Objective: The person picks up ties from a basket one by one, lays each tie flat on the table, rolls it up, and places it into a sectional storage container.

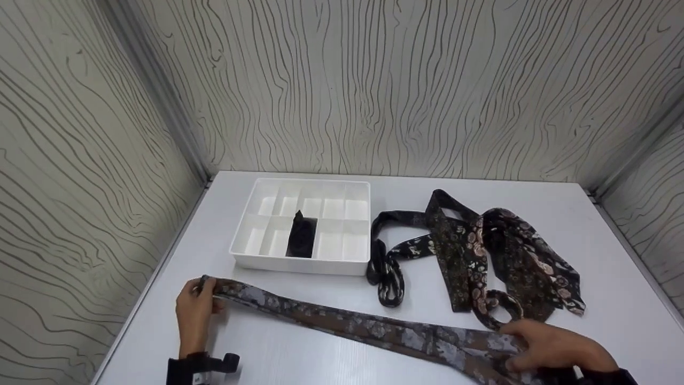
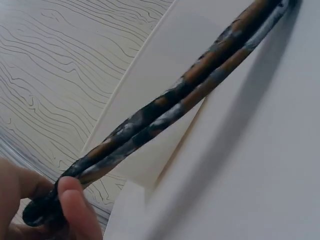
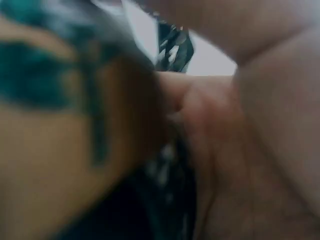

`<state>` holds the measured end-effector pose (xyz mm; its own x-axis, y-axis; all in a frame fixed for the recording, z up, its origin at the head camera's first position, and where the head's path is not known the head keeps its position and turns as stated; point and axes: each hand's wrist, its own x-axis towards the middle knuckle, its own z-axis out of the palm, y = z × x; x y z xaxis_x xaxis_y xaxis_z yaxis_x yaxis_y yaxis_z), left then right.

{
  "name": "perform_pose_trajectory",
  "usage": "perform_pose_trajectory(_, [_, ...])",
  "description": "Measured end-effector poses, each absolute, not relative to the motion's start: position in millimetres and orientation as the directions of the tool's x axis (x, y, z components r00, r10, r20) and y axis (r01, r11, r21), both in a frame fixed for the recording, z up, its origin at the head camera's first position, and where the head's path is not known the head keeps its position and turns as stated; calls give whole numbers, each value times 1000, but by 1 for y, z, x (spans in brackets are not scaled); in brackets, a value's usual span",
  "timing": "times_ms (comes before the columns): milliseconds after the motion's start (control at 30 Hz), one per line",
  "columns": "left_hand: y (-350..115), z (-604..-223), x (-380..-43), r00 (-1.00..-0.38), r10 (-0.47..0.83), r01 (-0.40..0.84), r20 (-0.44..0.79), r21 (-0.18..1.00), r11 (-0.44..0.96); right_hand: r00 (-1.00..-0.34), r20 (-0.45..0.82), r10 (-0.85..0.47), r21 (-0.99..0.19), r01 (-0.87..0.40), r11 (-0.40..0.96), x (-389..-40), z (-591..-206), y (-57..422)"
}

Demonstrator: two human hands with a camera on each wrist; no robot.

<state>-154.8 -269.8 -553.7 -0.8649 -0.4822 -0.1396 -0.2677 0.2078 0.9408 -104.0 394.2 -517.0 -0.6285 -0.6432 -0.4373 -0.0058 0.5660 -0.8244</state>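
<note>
A long brown necktie (image 1: 342, 323) with grey flowers stretches between my two hands, above the front of the table. My left hand (image 1: 195, 310) pinches its narrow end; in the left wrist view, thumb and fingers close on the folded fabric (image 2: 150, 120). At the front right, my right hand (image 1: 553, 345) grips the broad part, where the cloth bunches. The right wrist view is blurred, with the patterned cloth (image 3: 60, 100) close to the palm (image 3: 240, 160). Behind the stretched tie, a white divided tray (image 1: 299, 264) holds one folded black item (image 1: 303, 238) in a front compartment.
Several dark floral neckties (image 1: 459, 256) lie tangled right of the tray, some with looped ends. The white table (image 1: 299, 353) is bounded by wood-grain-patterned panels (image 1: 342, 91) at the back and sides.
</note>
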Motion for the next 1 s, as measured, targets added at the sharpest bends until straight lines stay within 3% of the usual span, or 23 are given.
perform_pose_trajectory(200, [-282,-559,-149,-881,-426,-362,-206,873,326,-772,-408,-487,-728,-47,684,-97,-524,406])
perform_pose_trajectory(300, [-286,-562,-147,-886,-411,-383,-214,839,387,-874,-320,-366,-612,-104,784,-87,-524,403])
perform_pose_trajectory(367, [-287,-564,-147,-890,-402,-389,-215,818,423,-901,-270,-339,-582,-128,803,-79,-526,400])
perform_pose_trajectory(567, [-287,-565,-147,-909,-370,-366,-191,790,492,-825,-300,-479,-712,-141,687,-68,-541,394])
perform_pose_trajectory(800, [-289,-567,-144,-901,-380,-380,-207,799,465,-846,-360,-394,-656,-71,751,-67,-545,394])
perform_pose_trajectory(1000, [-289,-567,-144,-899,-390,-385,-201,786,483,-867,-343,-362,-596,-97,797,-69,-544,388])
